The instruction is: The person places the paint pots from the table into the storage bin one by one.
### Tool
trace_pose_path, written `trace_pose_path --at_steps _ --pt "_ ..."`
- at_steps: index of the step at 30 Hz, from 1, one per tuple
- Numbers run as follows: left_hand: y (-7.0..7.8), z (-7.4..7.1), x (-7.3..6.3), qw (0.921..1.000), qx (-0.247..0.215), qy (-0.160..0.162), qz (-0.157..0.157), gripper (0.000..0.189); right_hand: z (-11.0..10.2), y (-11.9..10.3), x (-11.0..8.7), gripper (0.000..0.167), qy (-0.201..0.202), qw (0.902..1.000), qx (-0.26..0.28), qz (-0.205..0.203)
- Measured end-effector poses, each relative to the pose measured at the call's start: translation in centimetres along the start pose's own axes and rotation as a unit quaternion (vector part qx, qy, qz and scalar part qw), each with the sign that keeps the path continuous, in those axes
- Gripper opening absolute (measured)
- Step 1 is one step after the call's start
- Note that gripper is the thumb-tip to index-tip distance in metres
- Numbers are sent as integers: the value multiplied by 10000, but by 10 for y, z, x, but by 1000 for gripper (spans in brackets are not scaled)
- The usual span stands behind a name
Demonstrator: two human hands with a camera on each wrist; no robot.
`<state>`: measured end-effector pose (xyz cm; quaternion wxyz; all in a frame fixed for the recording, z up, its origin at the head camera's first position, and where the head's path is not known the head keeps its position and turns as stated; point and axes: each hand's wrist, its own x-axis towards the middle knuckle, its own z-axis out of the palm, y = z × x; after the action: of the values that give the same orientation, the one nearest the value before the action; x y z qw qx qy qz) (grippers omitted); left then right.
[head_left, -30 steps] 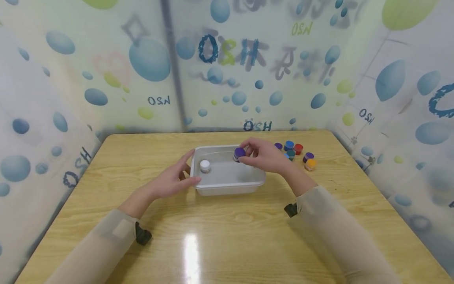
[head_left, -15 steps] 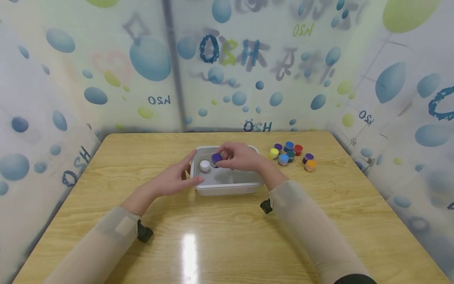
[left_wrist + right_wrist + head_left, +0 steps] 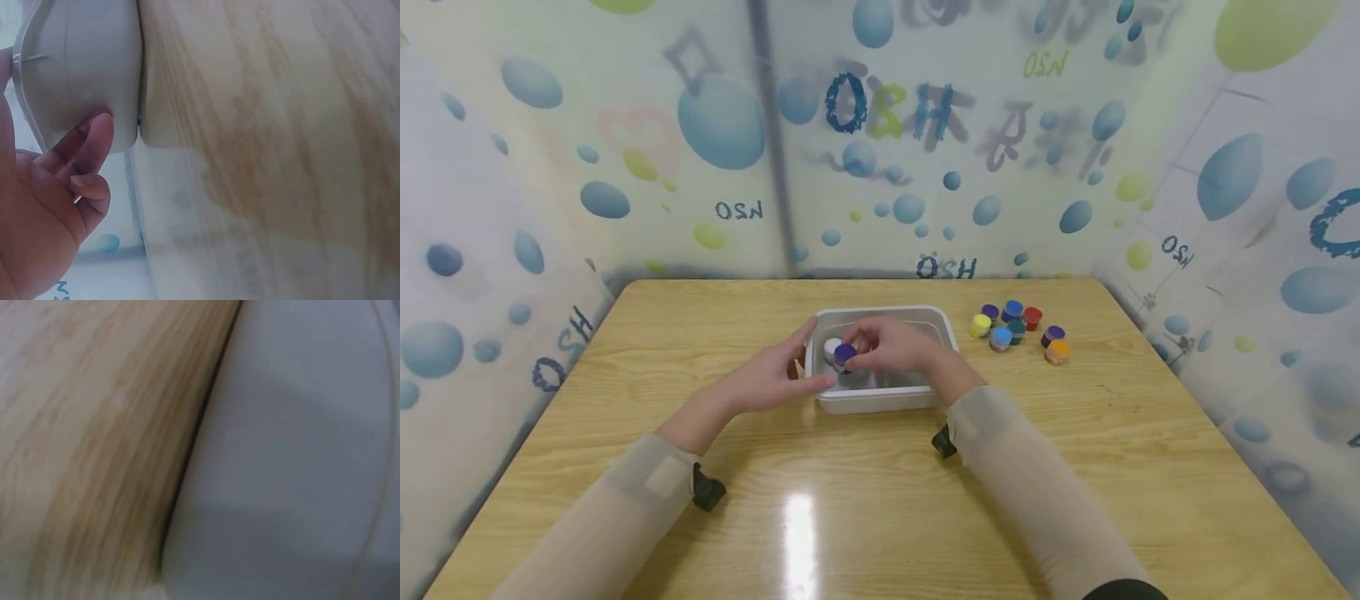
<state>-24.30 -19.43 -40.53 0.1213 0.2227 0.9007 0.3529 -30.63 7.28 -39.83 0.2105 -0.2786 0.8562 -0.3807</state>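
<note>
The right hand [image 3: 891,343] is pinching a small round jar with a dark purple lid [image 3: 845,357] — narrow grip, thumb and fingers on it — inside the left end of a white rectangular tray [image 3: 883,404] mid-frame. Can't tell if it's touching the tray floor. A small round white-lidded jar [image 3: 831,346] is sitting right beside it, partly hidden. The left hand [image 3: 767,379] is keeping a wide grip, spanning the tray's left end, fingertips touching its outer wall. Eight more little colour-lidded jars [image 3: 1001,338] are standing right of centre on the yellowish wood-grain worktop [image 3: 880,500].
</note>
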Motion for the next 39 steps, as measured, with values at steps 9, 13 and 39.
trace_pose_path --at_steps 9,13,39 --pt "-4 -1 0 10000 52 -25 76 113 5 2 4 34 -308 9994 -137 -89" --pt "-4 0 -1 9999 -80 -27 65 113 7 2 5 34 -405 9989 -211 -141" --pt "-1 1 2 9998 -152 -85 23 114 8 2 2 38 -544 9985 71 46"
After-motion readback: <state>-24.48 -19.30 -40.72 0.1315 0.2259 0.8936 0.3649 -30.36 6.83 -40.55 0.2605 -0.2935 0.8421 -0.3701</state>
